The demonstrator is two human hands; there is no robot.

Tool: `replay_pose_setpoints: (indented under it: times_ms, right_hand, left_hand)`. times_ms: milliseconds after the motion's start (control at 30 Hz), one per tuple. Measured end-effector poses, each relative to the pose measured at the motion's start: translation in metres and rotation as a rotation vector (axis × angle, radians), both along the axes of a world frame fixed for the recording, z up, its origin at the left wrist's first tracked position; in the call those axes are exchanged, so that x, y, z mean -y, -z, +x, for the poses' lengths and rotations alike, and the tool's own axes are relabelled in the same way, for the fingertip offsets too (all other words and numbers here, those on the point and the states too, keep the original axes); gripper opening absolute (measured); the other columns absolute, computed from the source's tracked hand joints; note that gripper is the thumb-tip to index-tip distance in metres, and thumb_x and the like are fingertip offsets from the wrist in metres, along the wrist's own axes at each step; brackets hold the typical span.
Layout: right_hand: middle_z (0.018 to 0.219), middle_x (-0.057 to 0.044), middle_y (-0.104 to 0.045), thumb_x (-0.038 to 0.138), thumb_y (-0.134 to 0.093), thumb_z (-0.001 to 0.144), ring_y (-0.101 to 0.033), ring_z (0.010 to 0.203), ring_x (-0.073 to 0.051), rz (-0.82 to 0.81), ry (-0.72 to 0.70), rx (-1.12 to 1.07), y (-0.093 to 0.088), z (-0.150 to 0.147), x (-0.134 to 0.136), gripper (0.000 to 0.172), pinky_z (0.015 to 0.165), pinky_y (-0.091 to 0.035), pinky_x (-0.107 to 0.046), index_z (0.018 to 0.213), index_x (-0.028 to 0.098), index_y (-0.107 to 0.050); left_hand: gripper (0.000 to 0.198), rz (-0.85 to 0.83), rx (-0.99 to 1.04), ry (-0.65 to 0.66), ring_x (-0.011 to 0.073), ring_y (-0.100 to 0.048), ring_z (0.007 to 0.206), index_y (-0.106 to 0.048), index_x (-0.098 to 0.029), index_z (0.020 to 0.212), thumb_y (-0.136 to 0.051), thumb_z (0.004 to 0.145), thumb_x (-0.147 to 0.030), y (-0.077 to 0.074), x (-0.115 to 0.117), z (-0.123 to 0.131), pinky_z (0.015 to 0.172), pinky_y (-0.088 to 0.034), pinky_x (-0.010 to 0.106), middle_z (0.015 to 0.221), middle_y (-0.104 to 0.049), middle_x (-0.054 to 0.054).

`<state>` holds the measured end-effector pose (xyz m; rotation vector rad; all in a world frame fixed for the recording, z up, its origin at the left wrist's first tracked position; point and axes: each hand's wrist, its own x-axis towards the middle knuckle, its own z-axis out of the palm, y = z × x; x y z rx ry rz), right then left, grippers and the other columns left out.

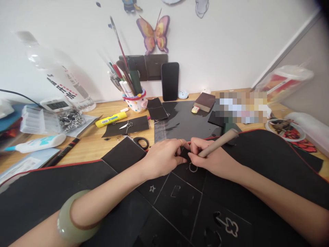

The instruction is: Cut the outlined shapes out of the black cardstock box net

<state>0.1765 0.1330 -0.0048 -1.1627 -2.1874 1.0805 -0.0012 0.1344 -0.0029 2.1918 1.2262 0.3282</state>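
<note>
My right hand (214, 157) is closed around a thick beige pen (221, 141), its tip end hidden behind the fingers at the sheet of black paper (189, 176). A small pale ring outline shows on the paper just below these fingers. My left hand (166, 157) rests on the same paper, close to the right one, with thumb and forefinger apart. Nearer to me, the black paper is divided by pale lines and bears a star, a small rectangle and a flower outline (231, 227). Another black paper piece (123, 154) lies left of my left hand.
Scissors (141, 142) lie partly under black paper. Behind them are a yellow glue stick (111, 119), a pot of brushes (135, 102) and an upright phone (170, 81). A water bottle (59, 72) stands left; a round dish (285, 129) sits right.
</note>
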Motion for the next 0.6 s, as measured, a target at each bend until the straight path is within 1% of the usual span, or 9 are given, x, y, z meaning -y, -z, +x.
replay_pose_setpoints:
  times_ms: [333,600]
  right_hand:
    - [0.056,0.007,-0.038,0.018,-0.049,0.076,-0.036,0.05,-0.006,-0.041,-0.069,-0.069,-0.0005,0.0036,-0.003,0.022,0.047,-0.028,-0.021,0.061,0.019,-0.034]
    - [0.053,0.007,-0.041,0.015,-0.049,0.075,-0.039,0.049,-0.007,-0.021,-0.03,-0.051,-0.0004,0.0039,-0.002,0.021,0.048,-0.03,-0.021,0.06,0.019,-0.035]
  left_hand:
    - [0.021,-0.008,-0.027,0.004,0.0123,-0.049,0.068,-0.053,-0.027,0.094,-0.055,0.073,-0.026,-0.0024,0.0003,0.0011,0.053,-0.03,0.023,0.073,-0.054,-0.005]
    - [0.025,-0.025,-0.012,0.001,0.0119,-0.048,0.067,-0.052,-0.03,0.097,-0.057,0.073,-0.027,-0.0012,0.0,0.001,0.054,-0.03,0.023,0.074,-0.053,-0.006]
